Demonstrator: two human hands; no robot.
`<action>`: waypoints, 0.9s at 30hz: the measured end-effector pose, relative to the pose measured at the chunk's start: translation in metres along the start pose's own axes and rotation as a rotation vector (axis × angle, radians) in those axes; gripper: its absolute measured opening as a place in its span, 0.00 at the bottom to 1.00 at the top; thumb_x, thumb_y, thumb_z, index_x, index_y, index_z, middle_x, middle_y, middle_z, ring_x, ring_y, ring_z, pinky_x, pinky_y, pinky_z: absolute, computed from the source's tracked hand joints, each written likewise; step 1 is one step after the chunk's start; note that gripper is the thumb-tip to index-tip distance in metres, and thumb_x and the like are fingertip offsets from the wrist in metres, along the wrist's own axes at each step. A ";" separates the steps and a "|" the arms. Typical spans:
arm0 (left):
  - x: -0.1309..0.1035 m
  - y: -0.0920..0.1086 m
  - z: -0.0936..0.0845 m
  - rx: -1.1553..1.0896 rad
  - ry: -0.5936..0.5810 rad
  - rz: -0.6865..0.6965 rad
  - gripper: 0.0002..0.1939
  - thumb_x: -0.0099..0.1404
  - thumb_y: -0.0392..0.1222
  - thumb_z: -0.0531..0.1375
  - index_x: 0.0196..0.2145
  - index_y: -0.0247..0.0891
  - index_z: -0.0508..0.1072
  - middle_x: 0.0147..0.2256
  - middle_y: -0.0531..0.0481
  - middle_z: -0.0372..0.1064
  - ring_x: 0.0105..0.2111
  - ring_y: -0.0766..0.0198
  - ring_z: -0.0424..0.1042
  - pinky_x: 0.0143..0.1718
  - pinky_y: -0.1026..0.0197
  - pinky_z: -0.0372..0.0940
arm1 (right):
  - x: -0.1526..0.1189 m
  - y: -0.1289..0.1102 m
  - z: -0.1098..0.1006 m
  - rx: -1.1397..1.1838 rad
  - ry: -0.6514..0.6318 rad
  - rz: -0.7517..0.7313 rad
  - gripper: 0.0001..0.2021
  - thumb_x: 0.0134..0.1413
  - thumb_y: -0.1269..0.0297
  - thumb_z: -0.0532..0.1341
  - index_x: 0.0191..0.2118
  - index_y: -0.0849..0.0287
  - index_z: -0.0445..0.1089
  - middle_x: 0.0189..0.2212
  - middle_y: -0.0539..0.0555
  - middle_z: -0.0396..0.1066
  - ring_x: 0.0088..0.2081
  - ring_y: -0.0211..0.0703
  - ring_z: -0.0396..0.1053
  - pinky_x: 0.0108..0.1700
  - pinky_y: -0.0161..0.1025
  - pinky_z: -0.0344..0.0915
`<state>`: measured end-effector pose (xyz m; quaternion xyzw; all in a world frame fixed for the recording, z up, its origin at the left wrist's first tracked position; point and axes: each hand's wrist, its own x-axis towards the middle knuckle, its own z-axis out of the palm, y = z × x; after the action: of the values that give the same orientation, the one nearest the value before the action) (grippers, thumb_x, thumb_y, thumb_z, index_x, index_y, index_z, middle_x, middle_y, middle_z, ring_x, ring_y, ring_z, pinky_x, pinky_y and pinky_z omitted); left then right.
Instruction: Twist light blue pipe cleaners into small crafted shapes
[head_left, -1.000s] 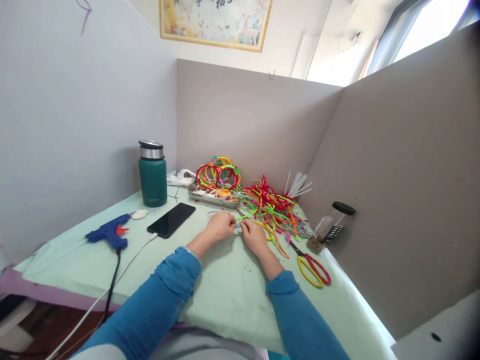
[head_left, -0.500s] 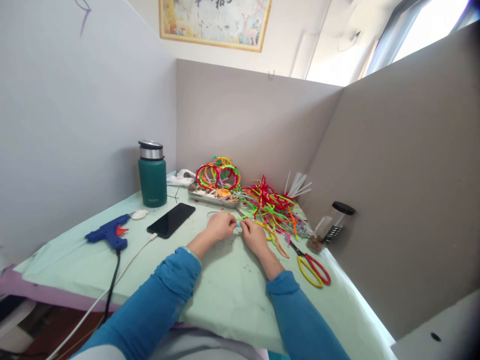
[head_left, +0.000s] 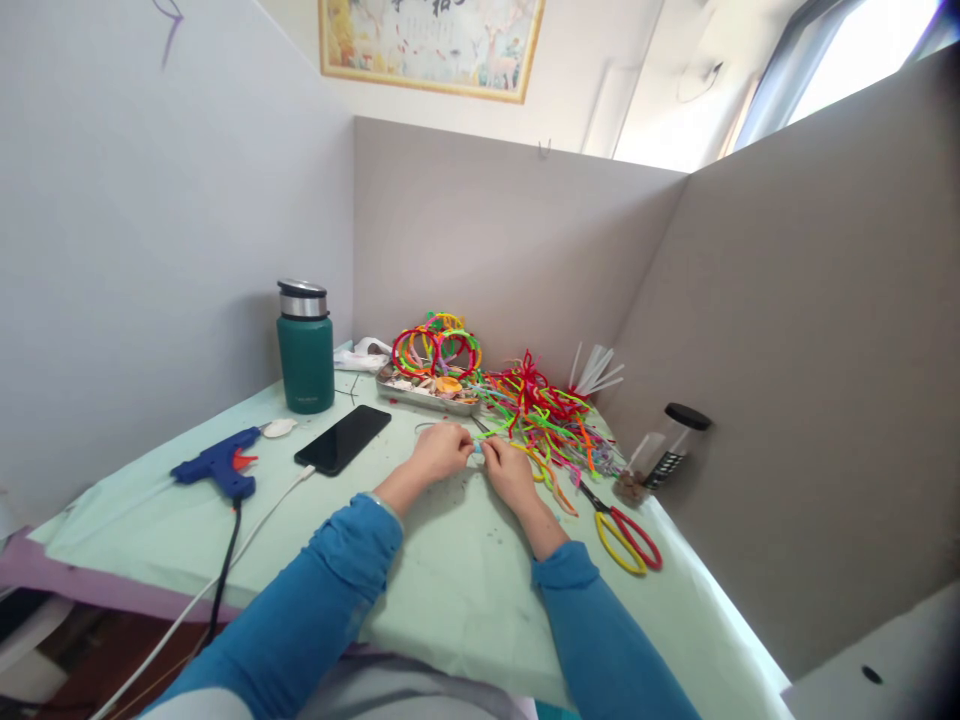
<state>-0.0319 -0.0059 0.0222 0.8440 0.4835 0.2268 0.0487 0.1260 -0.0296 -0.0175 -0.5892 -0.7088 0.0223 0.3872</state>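
Observation:
A small light-blue piece (head_left: 478,449) is pinched between my two hands over the middle of the table. My left hand (head_left: 442,452) has its fingertips closed on the left end of it. From the other side, my right hand (head_left: 510,470) holds the right end, its fingers curled together. The fingertips nearly meet, so most of the piece is hidden. Behind and right of my hands lies a tangled pile of coloured fuzzy stems (head_left: 532,400). Just right of my right hand is a yellow and orange stem (head_left: 551,480).
Scissors (head_left: 622,535) and a tilted clear jar (head_left: 671,450) are at the right. A metal tray (head_left: 427,402) with coloured rings (head_left: 437,352) stands behind. On the left are a phone (head_left: 345,438), a green bottle (head_left: 305,362) and a blue glue gun (head_left: 221,465).

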 end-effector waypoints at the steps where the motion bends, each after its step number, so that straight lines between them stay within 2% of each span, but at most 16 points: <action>1: 0.000 0.000 0.000 -0.001 0.000 -0.002 0.12 0.60 0.46 0.56 0.32 0.41 0.78 0.34 0.47 0.75 0.35 0.60 0.71 0.36 0.63 0.60 | 0.000 0.000 0.000 0.000 0.001 -0.001 0.13 0.60 0.63 0.51 0.34 0.57 0.72 0.27 0.52 0.73 0.29 0.40 0.68 0.31 0.34 0.54; 27: 0.002 -0.003 0.005 0.007 0.016 0.005 0.12 0.60 0.45 0.54 0.32 0.41 0.78 0.34 0.47 0.76 0.35 0.60 0.71 0.34 0.63 0.59 | 0.000 0.003 0.003 0.004 0.027 -0.009 0.12 0.60 0.62 0.52 0.34 0.57 0.72 0.26 0.52 0.72 0.28 0.41 0.67 0.30 0.35 0.53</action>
<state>-0.0315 -0.0014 0.0174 0.8436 0.4826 0.2318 0.0413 0.1269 -0.0271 -0.0208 -0.5856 -0.7060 0.0140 0.3981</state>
